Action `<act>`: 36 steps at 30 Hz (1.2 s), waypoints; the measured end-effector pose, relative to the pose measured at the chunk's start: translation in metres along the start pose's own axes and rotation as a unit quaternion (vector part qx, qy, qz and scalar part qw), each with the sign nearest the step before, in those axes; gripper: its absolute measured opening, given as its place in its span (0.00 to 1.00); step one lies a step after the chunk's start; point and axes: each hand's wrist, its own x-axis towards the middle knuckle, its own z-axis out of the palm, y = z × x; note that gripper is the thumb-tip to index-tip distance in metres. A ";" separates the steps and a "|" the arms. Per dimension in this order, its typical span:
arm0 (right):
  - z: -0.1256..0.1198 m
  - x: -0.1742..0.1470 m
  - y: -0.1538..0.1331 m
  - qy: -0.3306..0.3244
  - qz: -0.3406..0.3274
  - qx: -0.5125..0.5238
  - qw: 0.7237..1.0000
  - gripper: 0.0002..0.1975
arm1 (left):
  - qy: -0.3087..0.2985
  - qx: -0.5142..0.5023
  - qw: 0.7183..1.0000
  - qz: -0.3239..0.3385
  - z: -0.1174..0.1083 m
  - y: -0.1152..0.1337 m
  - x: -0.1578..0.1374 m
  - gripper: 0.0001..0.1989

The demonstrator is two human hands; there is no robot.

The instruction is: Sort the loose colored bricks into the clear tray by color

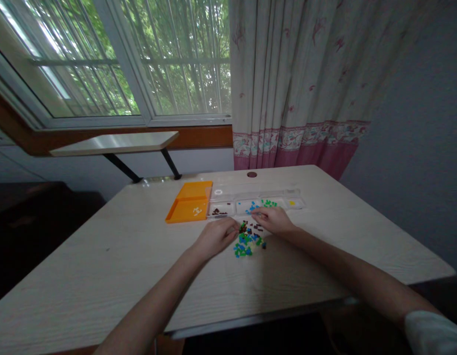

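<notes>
A loose pile of small green, blue and brown pieces (pixel 245 242) lies on the table. At its left edge is my left hand (pixel 215 237), its fingers curled together and touching the pile; whatever is in them is hidden. My right hand (pixel 274 219) hovers at the front of a clear divided tray (pixel 234 209), over the compartment with blue pieces (pixel 252 206). Its thumb and fingers are pinched, and I cannot make out what is between them. Brown pieces (pixel 218 212) lie in the compartment to the left, green ones (pixel 269 202) to the right, and a yellow piece (pixel 292 203) at the far right.
An open orange case (pixel 171 217) with several pale pieces (pixel 197 211) adjoins the tray's left end. Behind it, a raised shelf (pixel 117 143) stands on dark supports. A round dark cap (pixel 252 174) sits near the table's (pixel 113 256) back edge, before the curtain (pixel 295 98).
</notes>
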 end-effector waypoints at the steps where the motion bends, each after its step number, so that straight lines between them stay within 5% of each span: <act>1: 0.001 -0.003 -0.005 -0.016 -0.019 0.003 1.000 0.11 | 0.010 -0.010 1.000 0.001 0.001 -0.001 0.000 0.05; 8: 0.005 -0.015 -0.022 -0.031 -0.107 0.030 0.993 0.11 | 0.038 -0.045 0.998 0.017 0.005 0.001 0.000 0.04; 27: 0.012 -0.017 -0.015 0.044 -0.167 0.065 0.983 0.09 | 0.039 -0.077 0.996 0.029 0.007 0.006 0.001 0.05; 36: 0.006 -0.014 -0.014 0.051 -0.120 0.048 0.990 0.09 | 0.028 -0.039 0.999 0.007 -0.002 0.005 -0.001 0.06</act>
